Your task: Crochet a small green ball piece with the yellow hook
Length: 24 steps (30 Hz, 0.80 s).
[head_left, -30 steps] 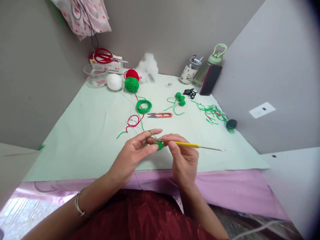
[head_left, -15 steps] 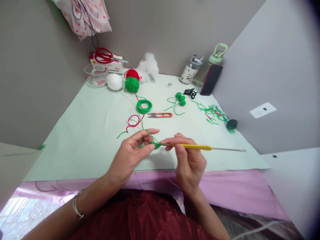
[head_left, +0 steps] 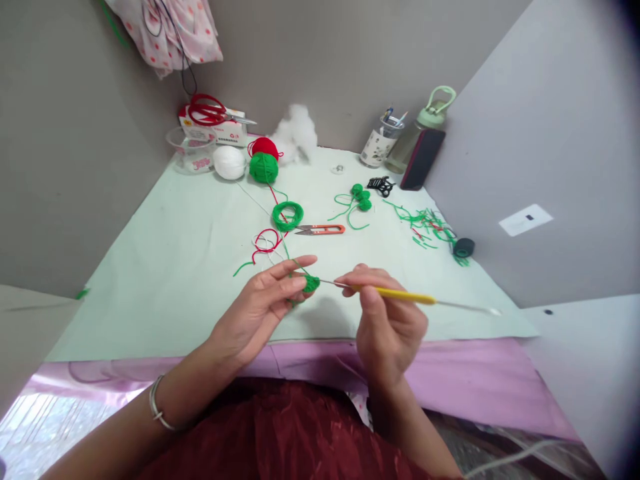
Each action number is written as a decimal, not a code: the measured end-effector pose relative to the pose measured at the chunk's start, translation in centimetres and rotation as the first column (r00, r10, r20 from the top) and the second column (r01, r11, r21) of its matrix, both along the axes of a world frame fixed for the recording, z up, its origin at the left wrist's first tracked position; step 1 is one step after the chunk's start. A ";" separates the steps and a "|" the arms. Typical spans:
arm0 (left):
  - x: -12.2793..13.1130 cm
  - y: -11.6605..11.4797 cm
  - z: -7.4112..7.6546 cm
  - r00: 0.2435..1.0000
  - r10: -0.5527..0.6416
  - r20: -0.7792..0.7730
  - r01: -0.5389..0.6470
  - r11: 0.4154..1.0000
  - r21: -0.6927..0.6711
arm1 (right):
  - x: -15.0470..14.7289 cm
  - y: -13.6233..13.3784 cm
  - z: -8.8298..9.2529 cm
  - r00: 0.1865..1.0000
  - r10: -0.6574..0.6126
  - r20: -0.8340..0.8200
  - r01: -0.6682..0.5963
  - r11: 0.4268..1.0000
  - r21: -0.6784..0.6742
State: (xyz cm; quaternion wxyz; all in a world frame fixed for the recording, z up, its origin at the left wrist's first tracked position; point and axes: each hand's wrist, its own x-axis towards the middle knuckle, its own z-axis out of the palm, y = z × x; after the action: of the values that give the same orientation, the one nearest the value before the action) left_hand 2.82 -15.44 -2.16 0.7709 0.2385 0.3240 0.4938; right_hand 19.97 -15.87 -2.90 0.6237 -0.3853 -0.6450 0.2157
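My left hand (head_left: 265, 300) pinches a small green crochet piece (head_left: 311, 284) between thumb and fingers, its index finger stretched out with green yarn running over it. My right hand (head_left: 387, 320) is closed around the yellow handle of a crochet hook (head_left: 405, 295), held like a pen. The hook's thin metal tip reaches left to the edge of the green piece; its other metal end points right. From the left hand the yarn leads back toward a green yarn ring (head_left: 288, 216). Orange thread snips (head_left: 323, 229) lie beyond the hands.
Green (head_left: 264, 168), red and white yarn balls stand at the back left, near red-handled scissors (head_left: 207, 110) and a clear plastic tub (head_left: 193, 160). Small green balls (head_left: 361, 197), a black hair clip (head_left: 381, 186), yarn scraps (head_left: 425, 223) and a bottle (head_left: 433, 120) are to the right.
My right hand has drawn the hook slightly to the right, away from the left fingers. The left hand has turned a little, so more of the green piece shows.
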 end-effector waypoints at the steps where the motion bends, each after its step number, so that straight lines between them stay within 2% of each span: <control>1: 0.0 0.0 0.0 1.000 0.015 -0.019 -0.014 1.000 0.015 | 0.0 0.1 0.2 0.996 0.036 -0.083 -0.041 0.997 -0.063; 3: 0.1 -0.1 0.1 0.999 0.017 -0.050 -0.015 0.999 0.035 | -0.1 0.3 0.4 0.986 0.066 -0.156 -0.086 0.988 -0.127; 5: 0.3 -0.2 0.2 0.997 0.011 -0.073 -0.008 0.999 0.045 | -0.3 0.3 0.4 0.991 0.071 -0.117 -0.087 0.987 -0.137; 8: 0.6 -0.4 0.4 0.990 0.070 -0.126 -0.060 0.995 0.085 | -0.7 0.1 0.0 0.998 0.053 -0.021 -0.054 0.995 -0.084; 11: 0.8 -0.4 0.3 0.984 0.107 -0.143 -0.094 0.991 0.099 | -0.8 -0.1 -0.5 0.992 -0.024 0.128 0.015 0.997 0.074; 14: 0.7 -0.3 0.1 0.998 0.010 -0.061 -0.007 0.999 0.053 | -0.6 -0.1 -0.8 0.936 -0.160 0.315 0.056 0.947 0.315; 15: 0.7 -0.2 0.0 0.999 -0.023 -0.027 0.023 0.999 0.032 | -0.5 0.0 -0.8 0.931 -0.168 0.323 0.055 0.942 0.332; 16: 0.5 0.0 -0.1 0.999 -0.038 0.000 0.038 0.999 0.014 | -0.4 0.0 -0.8 0.945 -0.148 0.292 0.058 0.953 0.296; 18: 0.3 0.2 -0.1 1.000 -0.010 0.018 0.010 1.000 0.000 | -0.1 0.2 -0.6 0.990 -0.074 0.122 0.061 0.993 0.106; 21: 0.0 0.3 0.0 0.994 0.084 -0.066 -0.081 0.995 0.051 | 0.0 0.5 -0.3 0.988 -0.020 -0.150 -0.003 0.989 -0.149; 24: 0.1 0.0 0.1 0.982 0.073 -0.175 -0.052 0.991 0.126 | -0.2 0.6 -0.5 0.983 0.061 -0.172 -0.099 0.970 -0.221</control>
State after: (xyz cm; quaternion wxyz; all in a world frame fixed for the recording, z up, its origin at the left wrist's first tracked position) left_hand 2.94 -15.41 -2.06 0.7070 0.3177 0.3688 0.5130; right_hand 19.79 -15.24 -3.36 0.6168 -0.4091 -0.5775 0.3444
